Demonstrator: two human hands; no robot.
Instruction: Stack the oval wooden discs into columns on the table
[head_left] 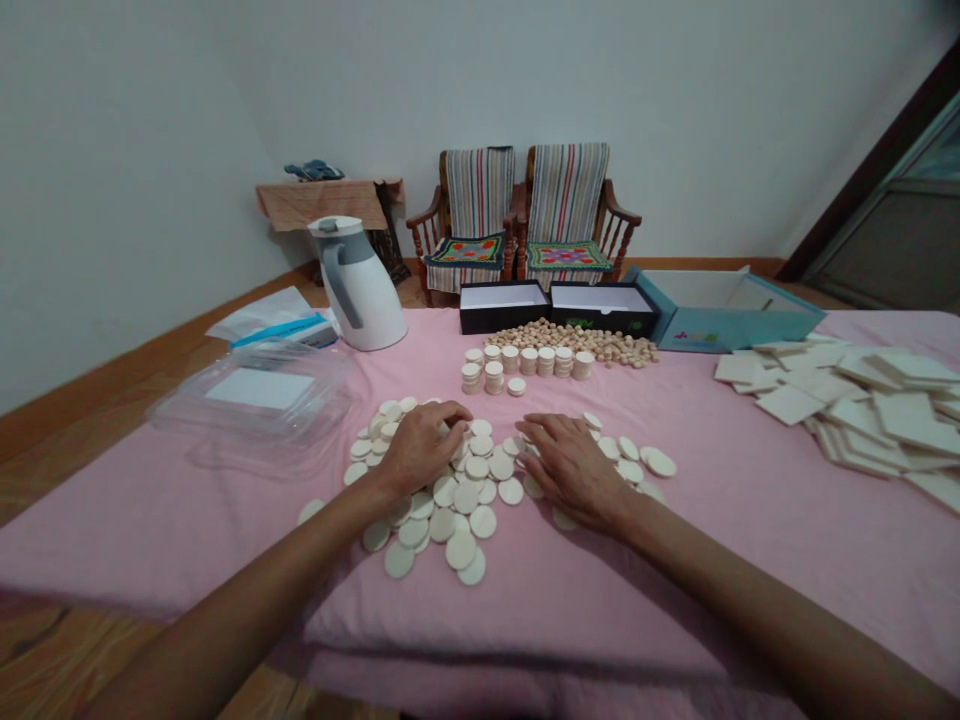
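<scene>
Loose pale discs (466,497) lay scattered in a broad, overlapping spread on the near part of the surface, around and under both hands. The left hand (420,445) was bent at the pile's far side, thumb near the fingertips; whether it gripped a disc could not be told. The right hand (574,465) was palm down over more discs, fingers loosely extended, closed on nothing visible.

Beyond them, stacked discs (529,361) stood in two rows, the front row shorter, with a much lower pile at its right end. By that look, the stacking was only partly done, most discs being unstacked.

Creased pink cloth (600,610) covered the surface; whether a tabletop or a bed lay beneath was unclear. Small wooden pieces (622,348) were heaped before two black boxes (499,318) and a blue box (720,330); square tiles (870,400) lay heaped at right, a white jug (371,295) and clear plastic packaging (247,425) at left. Two armchairs (568,190) backed onto a plain wall (375,80).
</scene>
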